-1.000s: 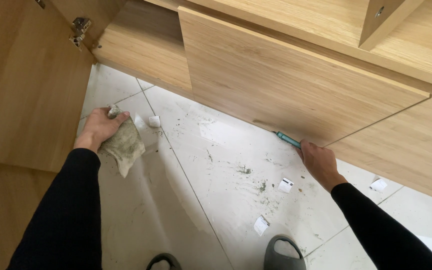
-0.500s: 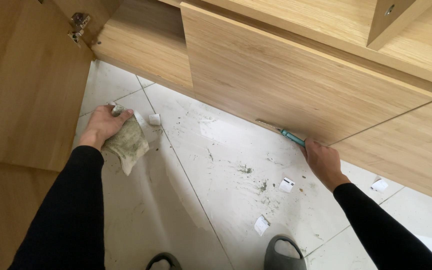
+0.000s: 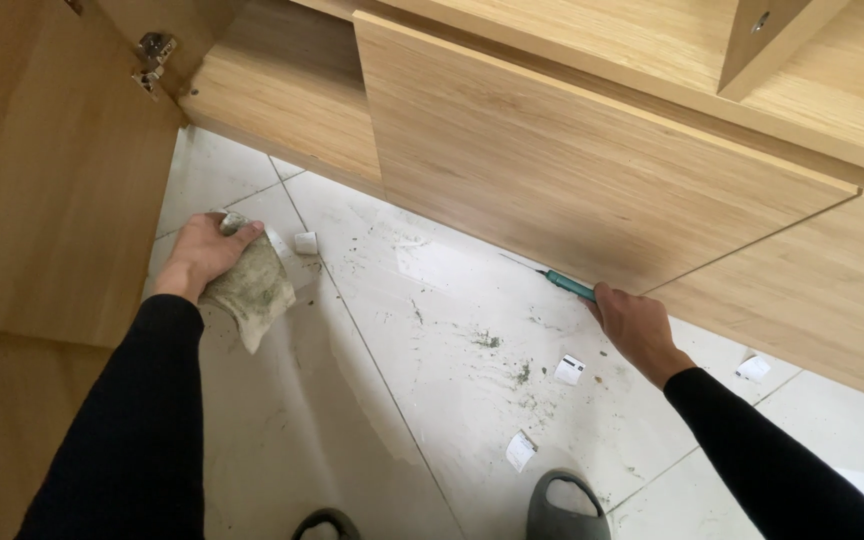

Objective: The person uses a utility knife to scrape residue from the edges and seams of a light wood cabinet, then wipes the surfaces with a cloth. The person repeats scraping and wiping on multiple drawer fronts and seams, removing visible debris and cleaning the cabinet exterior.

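Note:
My left hand (image 3: 204,254) grips a dirty, greyish-green rag (image 3: 252,288) that hangs down over the white floor tiles (image 3: 372,420), close to the open wooden cabinet door (image 3: 42,190). My right hand (image 3: 635,326) holds a thin teal-handled tool (image 3: 564,284), its tip pressed against the lower edge of the closed wooden cabinet door (image 3: 572,170). Both arms wear black sleeves.
Dark dirt specks (image 3: 487,340) and small white scraps (image 3: 569,369) lie scattered on the tiles. A small white piece (image 3: 305,242) lies by the rag. A metal hinge (image 3: 153,52) sits at the top left. Two grey slippers (image 3: 564,506) show at the bottom edge.
My left hand with the rag has shifted slightly; the right hand and tool stay at the door's lower edge. The view has drifted a little.

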